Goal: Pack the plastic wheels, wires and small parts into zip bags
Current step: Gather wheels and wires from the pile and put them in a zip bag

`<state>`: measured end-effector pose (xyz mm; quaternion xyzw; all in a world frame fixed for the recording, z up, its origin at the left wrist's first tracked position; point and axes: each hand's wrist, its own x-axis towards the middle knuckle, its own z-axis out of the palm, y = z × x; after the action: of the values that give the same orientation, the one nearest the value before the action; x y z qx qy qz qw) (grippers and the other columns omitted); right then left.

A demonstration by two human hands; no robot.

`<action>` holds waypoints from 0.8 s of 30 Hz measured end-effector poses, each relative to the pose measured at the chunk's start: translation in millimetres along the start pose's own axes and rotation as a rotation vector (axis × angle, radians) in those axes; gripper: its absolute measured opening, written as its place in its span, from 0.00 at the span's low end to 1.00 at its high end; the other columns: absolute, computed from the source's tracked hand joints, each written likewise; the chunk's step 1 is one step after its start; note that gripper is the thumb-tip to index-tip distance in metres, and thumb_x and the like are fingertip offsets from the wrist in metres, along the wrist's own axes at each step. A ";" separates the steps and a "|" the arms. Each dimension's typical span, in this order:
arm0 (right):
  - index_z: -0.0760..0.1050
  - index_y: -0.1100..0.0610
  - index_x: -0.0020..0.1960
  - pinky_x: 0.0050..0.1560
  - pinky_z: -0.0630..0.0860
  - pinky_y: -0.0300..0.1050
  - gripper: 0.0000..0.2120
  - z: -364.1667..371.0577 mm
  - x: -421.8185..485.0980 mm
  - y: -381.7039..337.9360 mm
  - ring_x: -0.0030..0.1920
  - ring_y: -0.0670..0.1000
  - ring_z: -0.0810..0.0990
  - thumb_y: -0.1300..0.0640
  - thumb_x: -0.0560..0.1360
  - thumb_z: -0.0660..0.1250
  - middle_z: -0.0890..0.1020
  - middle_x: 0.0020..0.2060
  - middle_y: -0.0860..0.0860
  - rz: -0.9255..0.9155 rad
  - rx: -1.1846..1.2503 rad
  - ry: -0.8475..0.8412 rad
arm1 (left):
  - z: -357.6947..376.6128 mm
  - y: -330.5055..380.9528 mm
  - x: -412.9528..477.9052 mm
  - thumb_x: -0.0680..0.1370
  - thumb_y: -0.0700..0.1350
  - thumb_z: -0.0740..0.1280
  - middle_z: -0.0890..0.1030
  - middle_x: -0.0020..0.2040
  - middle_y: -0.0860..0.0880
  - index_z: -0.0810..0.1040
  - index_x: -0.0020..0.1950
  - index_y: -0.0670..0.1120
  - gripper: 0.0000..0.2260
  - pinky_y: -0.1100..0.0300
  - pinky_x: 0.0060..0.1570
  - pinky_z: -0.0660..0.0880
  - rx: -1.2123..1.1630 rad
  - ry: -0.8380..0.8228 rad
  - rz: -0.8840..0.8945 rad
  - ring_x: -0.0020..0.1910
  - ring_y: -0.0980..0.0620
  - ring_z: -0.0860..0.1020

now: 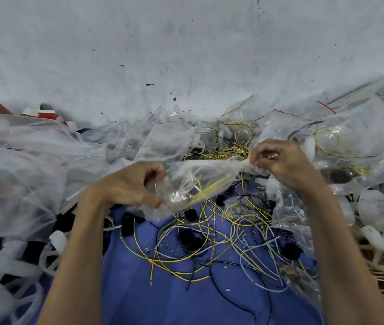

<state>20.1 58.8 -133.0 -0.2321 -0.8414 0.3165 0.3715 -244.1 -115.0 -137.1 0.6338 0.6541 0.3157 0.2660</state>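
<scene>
Head view: one clear bag is held in the air between both hands, above the blue cloth. Its long axis runs left-low to right-high, roughly across the body.

The left hand grips the fat lower end, fingers curled round it, thumb side up. The right hand pinches the bunched upper end with its fingertips, wrist cocked inward, slightly farther out than the left.

There's yellow wire plus a dark small part inside the bag. I can't tell if the zip is closed.

My guess is the mouth is at the right-hand end, so sealing falls to the right hand while the left anchors.

Loose wires lie directly below the bag, nearer the right hand. Bag piles sit on both flanks.
</scene>
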 end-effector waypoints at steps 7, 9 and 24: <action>0.67 0.54 0.46 0.40 0.81 0.51 0.04 16.0 -4.3 29.6 0.41 0.59 0.82 0.56 0.80 0.58 0.80 0.41 0.56 0.659 0.166 -0.262 | 16.9 6.6 5.9 0.74 0.44 0.69 0.84 0.38 0.44 0.76 0.48 0.41 0.08 0.60 0.40 0.78 -0.193 -0.346 -0.228 0.36 0.48 0.83; 0.69 0.57 0.49 0.45 0.82 0.48 0.09 14.5 -9.9 37.4 0.42 0.55 0.84 0.52 0.77 0.64 0.83 0.39 0.54 0.778 0.043 -0.376 | 15.2 6.8 7.4 0.78 0.41 0.64 0.84 0.37 0.44 0.75 0.49 0.39 0.05 0.65 0.36 0.77 -0.157 -0.298 -0.255 0.35 0.49 0.83; 0.76 0.59 0.49 0.38 0.77 0.45 0.05 32.0 -10.8 34.7 0.38 0.49 0.79 0.64 0.74 0.64 0.81 0.40 0.54 0.621 -0.061 -0.357 | 136.3 41.5 93.5 0.80 0.63 0.47 0.74 0.39 0.47 0.73 0.48 0.43 0.27 0.51 0.53 0.76 0.435 -0.111 -0.157 0.41 0.48 0.76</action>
<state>7.5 64.5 -179.3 -0.4288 -0.7914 0.4246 0.0979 -119.8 -11.6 -191.0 0.6398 0.7383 0.1102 0.1827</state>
